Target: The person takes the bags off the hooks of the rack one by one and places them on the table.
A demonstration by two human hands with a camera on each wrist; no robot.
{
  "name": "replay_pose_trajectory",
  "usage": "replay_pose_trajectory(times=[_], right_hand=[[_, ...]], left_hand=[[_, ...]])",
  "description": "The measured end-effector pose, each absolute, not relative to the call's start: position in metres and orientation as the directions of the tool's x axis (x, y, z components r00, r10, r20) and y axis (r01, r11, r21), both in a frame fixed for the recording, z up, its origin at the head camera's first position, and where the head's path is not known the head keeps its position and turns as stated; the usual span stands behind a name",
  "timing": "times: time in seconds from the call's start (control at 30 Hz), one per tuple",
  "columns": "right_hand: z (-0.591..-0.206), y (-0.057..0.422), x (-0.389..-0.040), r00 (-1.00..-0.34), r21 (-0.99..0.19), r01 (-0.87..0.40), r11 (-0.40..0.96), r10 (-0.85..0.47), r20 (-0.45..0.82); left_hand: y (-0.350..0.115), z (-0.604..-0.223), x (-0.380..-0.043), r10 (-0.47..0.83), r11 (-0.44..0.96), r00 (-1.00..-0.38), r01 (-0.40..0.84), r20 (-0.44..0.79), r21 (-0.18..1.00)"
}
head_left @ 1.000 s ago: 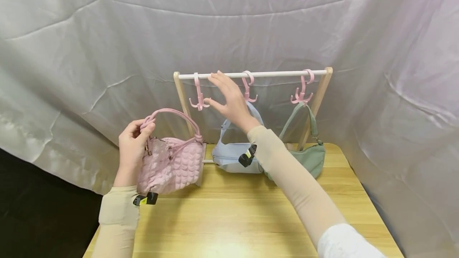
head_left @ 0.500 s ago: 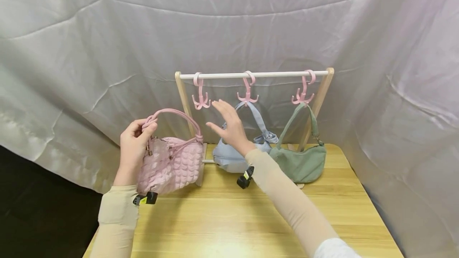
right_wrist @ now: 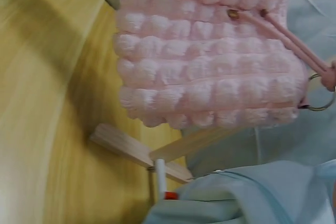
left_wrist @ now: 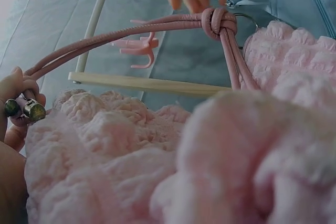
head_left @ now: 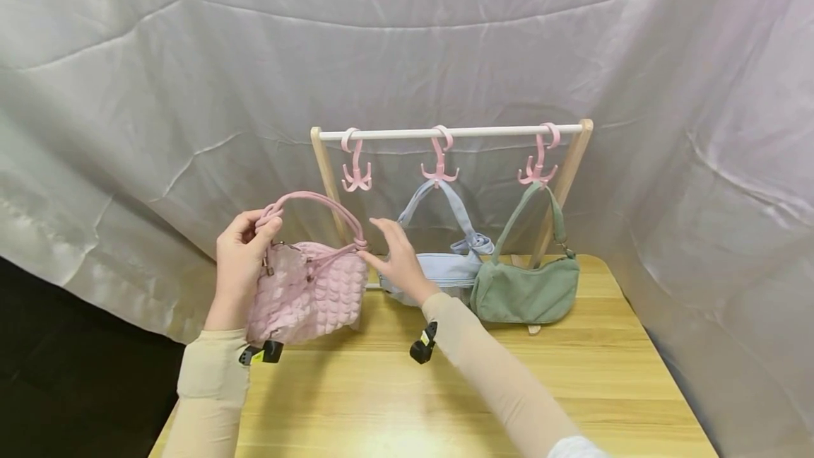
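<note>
My left fingers grip the pink bag by its handle; my spread right fingers partly hide the blue bag.

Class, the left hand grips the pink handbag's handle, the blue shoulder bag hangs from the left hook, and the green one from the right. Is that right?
Not quite: the head view shows the blue shoulder bag hanging from the middle hook, not the left hook. The rest stands.
</note>
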State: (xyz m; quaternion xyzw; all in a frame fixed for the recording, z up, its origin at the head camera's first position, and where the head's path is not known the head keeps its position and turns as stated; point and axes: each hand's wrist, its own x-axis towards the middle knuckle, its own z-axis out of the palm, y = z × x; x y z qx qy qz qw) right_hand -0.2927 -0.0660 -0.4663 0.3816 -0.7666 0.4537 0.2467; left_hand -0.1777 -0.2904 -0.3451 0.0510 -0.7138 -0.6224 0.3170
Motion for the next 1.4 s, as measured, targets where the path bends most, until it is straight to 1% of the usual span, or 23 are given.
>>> replay_pose_trajectory(times=[0.23,0.37,0.57,0.67,0.83,1.0,1.1,1.27,1.4], right_hand=[[-0.48,-0.07,-0.289,-0.677,-0.614,-0.73,0.299,-0.438,0.592],[-0.483,-0.074,-0.288,-0.705,-0.646,-0.7,0.306,-0.439,0.556],[-0.483,-0.075,-0.287,-0.718,-0.667,-0.688,0.286,-0.407,0.565],[-0.483,-0.075,-0.288,-0.712,-0.667,-0.693,0.274,-0.405,0.574],[-0.485,-0.075,-0.289,-0.695,-0.669,-0.708,0.227,-0.392,0.603],[-0.484,-0.077,-0.288,-0.711,-0.69,-0.691,0.217,-0.377,0.593],[-0.481,-0.077,-0.286,-0.741,-0.739,-0.647,0.189,-0.386,0.55],[-0.475,-0.076,-0.284,-0.801,-0.838,-0.525,0.149,-0.419,0.427],[-0.474,-0.076,-0.283,-0.814,-0.87,-0.472,0.142,-0.448,0.369]], left_hand=[[-0.287,-0.347,-0.177,-0.442,0.219,-0.799,0.345,0.408,0.913],[-0.286,-0.348,-0.177,-0.424,0.189,-0.811,0.356,0.403,0.915],[-0.288,-0.351,-0.177,-0.403,0.167,-0.828,0.353,0.391,0.921],[-0.29,-0.354,-0.176,-0.399,0.155,-0.835,0.347,0.38,0.925],[-0.294,-0.356,-0.175,-0.418,0.139,-0.829,0.345,0.371,0.928],[-0.3,-0.357,-0.173,-0.437,0.147,-0.824,0.329,0.36,0.933],[-0.305,-0.359,-0.172,-0.444,0.151,-0.828,0.308,0.342,0.939],[-0.316,-0.364,-0.171,-0.446,0.166,-0.844,0.25,0.299,0.954],[-0.325,-0.368,-0.168,-0.445,0.195,-0.857,0.191,0.26,0.962]])
